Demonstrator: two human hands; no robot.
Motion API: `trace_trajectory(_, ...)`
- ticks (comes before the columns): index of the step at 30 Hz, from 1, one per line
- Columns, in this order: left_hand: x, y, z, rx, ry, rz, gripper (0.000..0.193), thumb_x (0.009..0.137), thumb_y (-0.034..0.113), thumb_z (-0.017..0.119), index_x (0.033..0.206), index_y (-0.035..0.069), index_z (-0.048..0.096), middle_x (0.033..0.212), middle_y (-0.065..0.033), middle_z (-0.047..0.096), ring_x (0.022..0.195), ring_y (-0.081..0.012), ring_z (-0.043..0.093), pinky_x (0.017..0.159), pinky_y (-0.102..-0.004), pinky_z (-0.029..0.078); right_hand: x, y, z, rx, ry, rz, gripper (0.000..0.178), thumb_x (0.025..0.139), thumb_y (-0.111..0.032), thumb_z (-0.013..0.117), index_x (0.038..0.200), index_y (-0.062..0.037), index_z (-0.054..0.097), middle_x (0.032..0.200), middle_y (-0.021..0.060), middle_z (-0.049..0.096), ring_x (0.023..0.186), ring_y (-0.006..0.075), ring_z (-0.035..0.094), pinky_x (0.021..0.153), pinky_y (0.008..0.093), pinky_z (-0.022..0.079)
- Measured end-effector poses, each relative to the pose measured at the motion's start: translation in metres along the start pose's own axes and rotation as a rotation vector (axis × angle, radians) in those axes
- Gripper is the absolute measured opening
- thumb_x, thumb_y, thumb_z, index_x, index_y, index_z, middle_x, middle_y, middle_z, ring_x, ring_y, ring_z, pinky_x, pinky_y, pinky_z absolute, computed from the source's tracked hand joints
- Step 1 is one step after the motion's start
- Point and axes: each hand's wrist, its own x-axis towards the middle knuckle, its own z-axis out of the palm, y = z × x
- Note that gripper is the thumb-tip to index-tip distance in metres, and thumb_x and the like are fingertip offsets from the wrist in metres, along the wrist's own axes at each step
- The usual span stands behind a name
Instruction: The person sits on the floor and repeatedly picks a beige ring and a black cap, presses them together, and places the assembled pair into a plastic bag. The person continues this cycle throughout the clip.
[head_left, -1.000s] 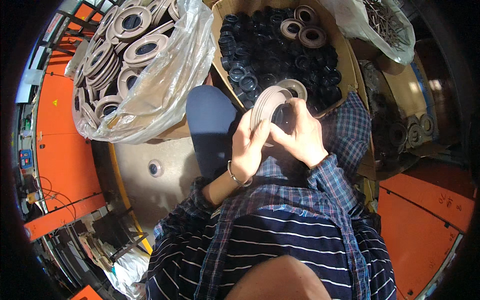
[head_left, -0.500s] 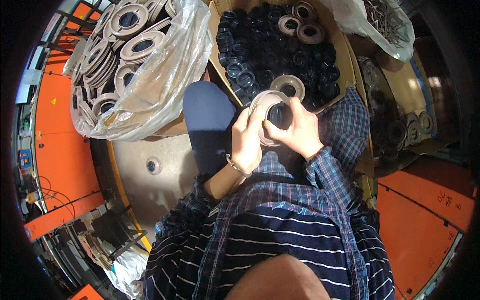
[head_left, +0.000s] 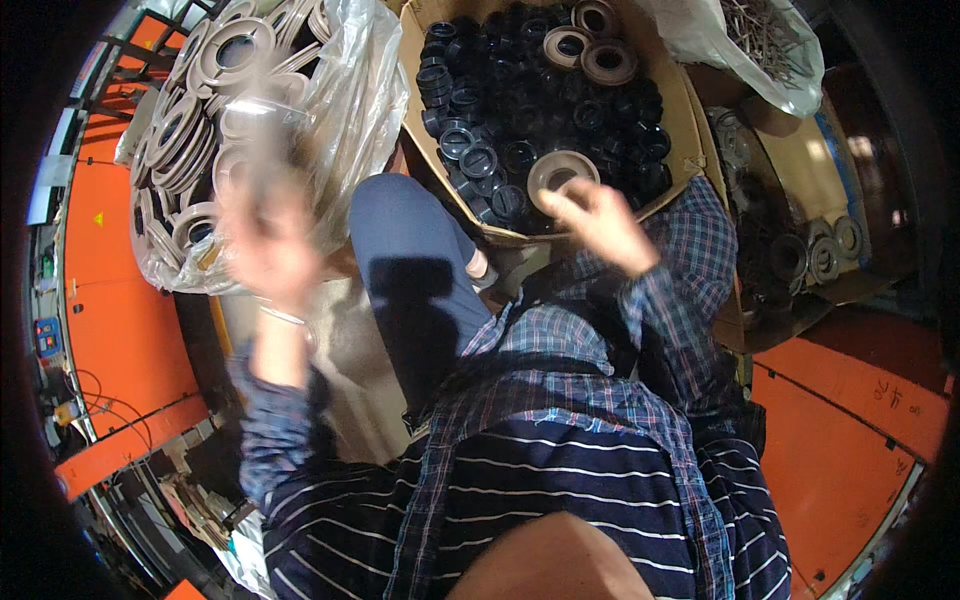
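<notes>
My left hand [head_left: 270, 245], smeared by motion, is over the near edge of a clear plastic bag [head_left: 365, 110] full of beige flanged rings [head_left: 235, 50] with dark centres. A blurred pale shape runs up from its fingers; whether they hold anything cannot be made out. My right hand [head_left: 605, 225], slightly blurred, is at the near edge of a cardboard box [head_left: 425, 165]. Its thumb and fingers are apart, overlapping the lower rim of a beige ring [head_left: 562, 160]. That ring lies on black, cup-like plastic parts [head_left: 520, 110] in the box; contact cannot be told.
Several more beige rings [head_left: 608, 63] lie at the box's far end. At far right hangs a plastic bag of thin metal pieces [head_left: 765, 40], above a carton with grey rings [head_left: 824, 258]. Orange cabinets [head_left: 120, 300] flank both sides. My knee [head_left: 400, 230] stands between bag and box.
My hands have parted from the beige ring with the dark centre they held together. The left swung left to the bag; the right moved slightly toward the ring in the box.
</notes>
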Motion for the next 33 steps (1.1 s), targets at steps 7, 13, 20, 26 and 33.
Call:
trace_trajectory(7, 0.103, -0.117, -0.024, 0.399, 0.203, -0.236, 0.06, 0.087, 0.029, 0.076, 0.134, -0.001, 0.054, 0.136, -0.0212, 0.056, 0.127, -0.0343, 0.052, 0.109, -0.0419, 0.039, 0.066, 0.073, 0.004, -0.65, 0.186, 0.354, 0.054, 0.08, -0.047, 0.072, 0.107, -0.0002, 0.063, 0.108, 0.0228, 0.068, 0.099, 0.0356, 0.068, 0.083, 0.0447, 0.054)
trace_trajectory(13, -0.021, 0.071, 0.117, -1.079, -0.409, -1.022, 0.049, 0.091, 0.02, 0.072, 0.133, 0.003, 0.056, 0.121, -0.0075, 0.064, 0.108, -0.0184, 0.062, 0.094, -0.0344, 0.05, 0.074, 0.075, 0.012, -0.39, 0.306, 0.381, 0.035, 0.076, -0.031, 0.075, 0.097, -0.0047, 0.064, 0.101, 0.0163, 0.067, 0.099, 0.0378, 0.066, 0.083, 0.045, 0.053)
trace_trajectory(20, -0.115, 0.119, 0.204, -1.631, -0.238, -1.689, 0.024, 0.09, 0.018, 0.07, 0.11, 0.007, 0.061, 0.09, -0.0032, 0.062, 0.077, -0.0148, 0.063, 0.066, -0.0307, 0.053, 0.032, 0.019, 0.016, -0.073, -0.123, -0.235, 0.029, 0.082, -0.029, 0.075, 0.1, -0.0077, 0.066, 0.095, 0.015, 0.066, 0.087, 0.0357, 0.067, 0.072, 0.0423, 0.053)
trace_trajectory(26, -0.13, 0.123, 0.209, -1.578, -0.102, -1.845, 0.023, 0.091, 0.005, 0.064, 0.114, 0.002, 0.06, 0.092, -0.008, 0.07, 0.083, -0.0176, 0.069, 0.077, -0.0304, 0.056, 0.073, 0.079, -0.008, -0.712, 0.269, 0.077, 0.042, 0.08, -0.025, 0.077, 0.116, -0.0086, 0.065, 0.119, 0.0149, 0.064, 0.111, 0.0362, 0.06, 0.09, 0.0442, 0.052)
trace_trajectory(33, -0.095, 0.126, 0.18, -1.613, -0.132, -1.793, 0.029, 0.093, 0.009, 0.062, 0.121, 0.002, 0.06, 0.096, -0.0081, 0.07, 0.086, -0.018, 0.069, 0.08, -0.0296, 0.056, 0.086, 0.118, 0.01, -1.042, 0.083, 0.128, 0.043, 0.074, -0.036, 0.083, 0.105, -0.0082, 0.072, 0.121, 0.0116, 0.061, 0.115, 0.0336, 0.054, 0.094, 0.0454, 0.046)
